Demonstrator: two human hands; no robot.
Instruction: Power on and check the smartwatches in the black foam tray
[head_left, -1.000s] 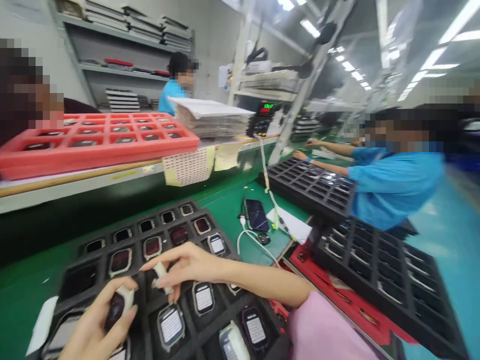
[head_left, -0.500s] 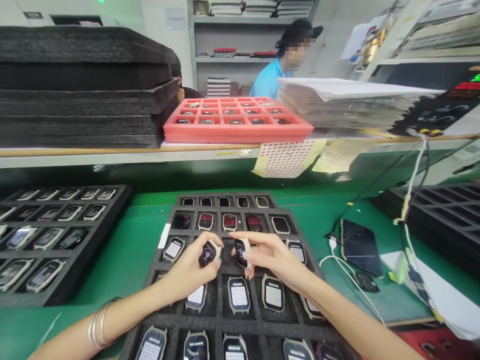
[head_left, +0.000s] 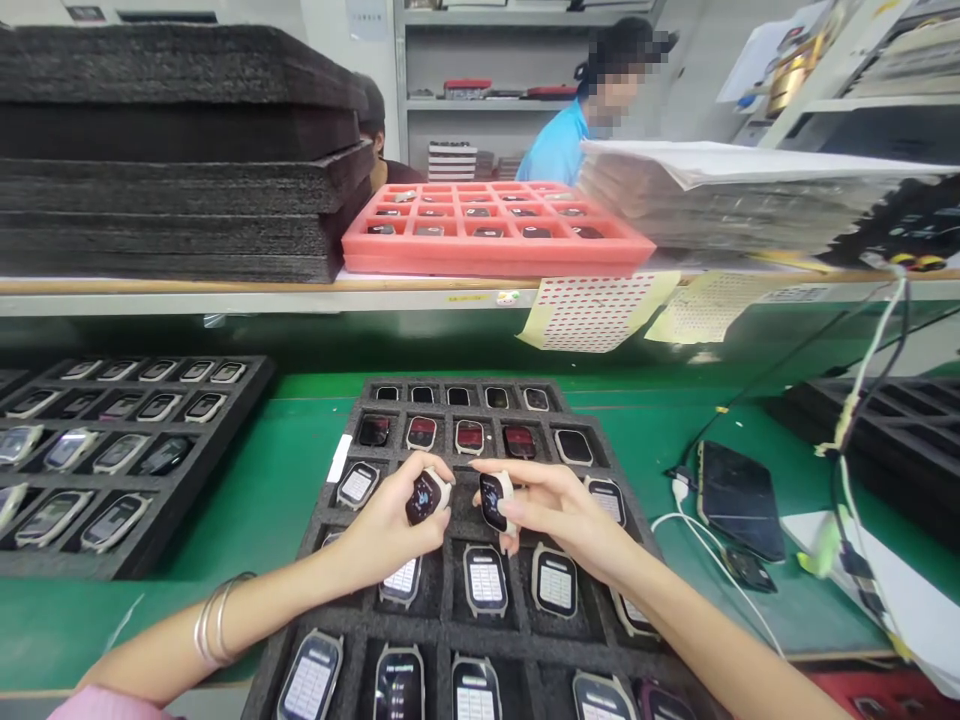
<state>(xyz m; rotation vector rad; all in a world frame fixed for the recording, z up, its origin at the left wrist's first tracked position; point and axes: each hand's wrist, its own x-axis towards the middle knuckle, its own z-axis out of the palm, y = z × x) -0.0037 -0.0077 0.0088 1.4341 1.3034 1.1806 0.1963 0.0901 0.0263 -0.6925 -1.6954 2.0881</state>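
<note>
My left hand [head_left: 401,515] is closed around a strapless smartwatch [head_left: 426,498], its lit dark screen turned partly toward me. A second smartwatch [head_left: 493,500], with a pale case and lit screen, is pinched between the thumb and fingers of my right hand [head_left: 551,508]. Both watches are held apart, side by side, above the black foam tray [head_left: 450,640]. Many compartments of that tray hold watches without straps. One watch [head_left: 485,580] just below my hands shows a white list on its screen; the far rows have dark or reddish screens.
Another foam tray of watches [head_left: 124,455] lies at left. At right are a phone [head_left: 741,500], a white cable [head_left: 705,540] and a further black tray [head_left: 900,440]. The shelf above bears stacked black foam [head_left: 172,190] and a red tray [head_left: 495,258]. A person in blue [head_left: 555,145] is behind it.
The whole view has shifted slightly, with the scene sitting a little farther right. Both hands still hold their watches over the tray. A near watch's dark screen now shows lines of text.
</note>
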